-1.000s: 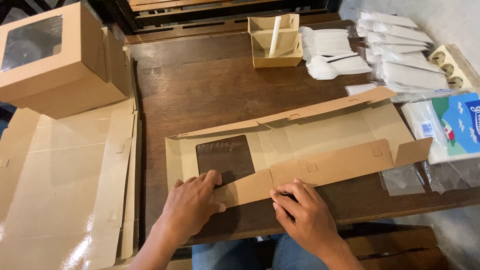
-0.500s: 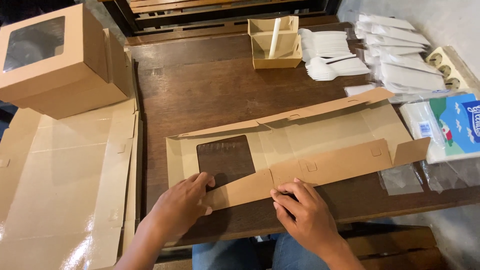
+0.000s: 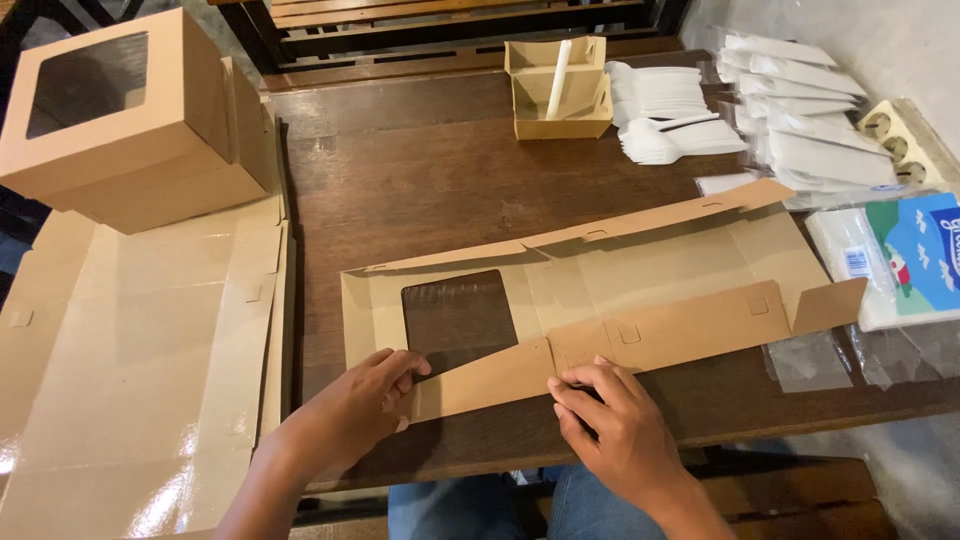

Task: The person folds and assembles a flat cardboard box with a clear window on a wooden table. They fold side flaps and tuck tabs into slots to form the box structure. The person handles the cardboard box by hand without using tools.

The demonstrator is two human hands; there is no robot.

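Note:
A flat brown cardboard box blank [image 3: 650, 270] with a clear window panel [image 3: 458, 318] lies across the dark wooden table [image 3: 420, 190]. Its near long flap [image 3: 640, 335] is folded up toward me, and the far flap stands up too. My left hand [image 3: 365, 405] pinches the left end of the near flap, below the window. My right hand [image 3: 600, 420] presses fingertips on the middle of the same flap's lower edge.
A stack of flat box blanks [image 3: 130, 370] lies at the left, with an assembled windowed box [image 3: 120, 120] on it. At the back stand a small cardboard holder [image 3: 560, 90], white plastic cutlery [image 3: 670, 120] and wrapped packets [image 3: 810, 130]. A tissue pack [image 3: 915, 260] lies right.
My left hand has slid slightly left and down along the near flap. The flap stands a bit higher. My right hand stays on the flap's middle.

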